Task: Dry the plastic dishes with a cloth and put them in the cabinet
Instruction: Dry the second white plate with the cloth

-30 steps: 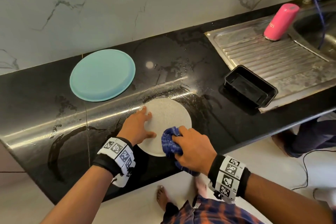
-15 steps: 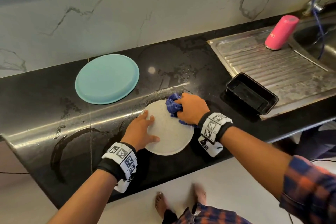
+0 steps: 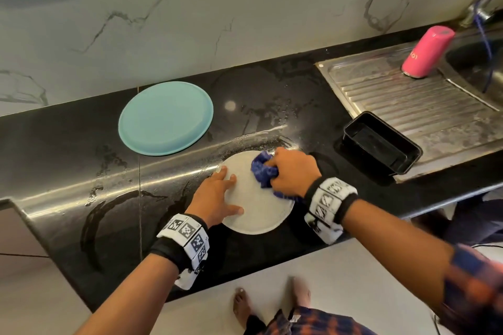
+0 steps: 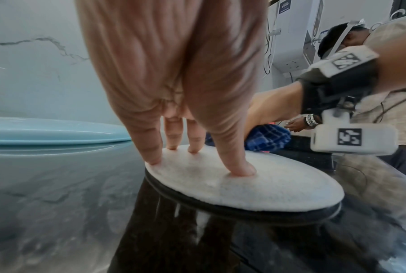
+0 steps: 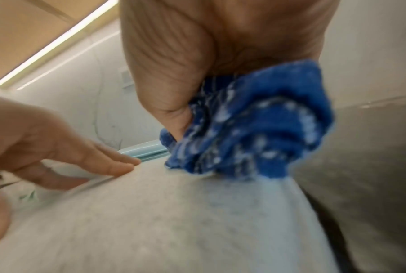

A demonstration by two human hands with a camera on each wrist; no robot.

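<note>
- White plate (image 3: 258, 207) lies upside down on the black counter (image 3: 68, 171), near its front edge, between the teal plate (image 3: 166, 117) and the black tray (image 3: 381, 147).
- Left hand (image 3: 215, 196) rests on the white plate's left side, fingers straight and spread, pinning it flat.
- Right hand (image 3: 294, 171) is clenched round the blue cloth (image 3: 262, 170), pressed on the plate's far-right rim.
- Key relation: the unwiped area lies nearer the front edge than the cloth, so the stroke likely pulls back toward the person.
- No cabinet in view.

Left hand (image 4: 173, 73) fingertips (image 4: 241, 170) pressing white plate (image 4: 267, 186), blue cloth (image 4: 267, 137) behind, teal plate (image 4: 52, 131) left
</note>
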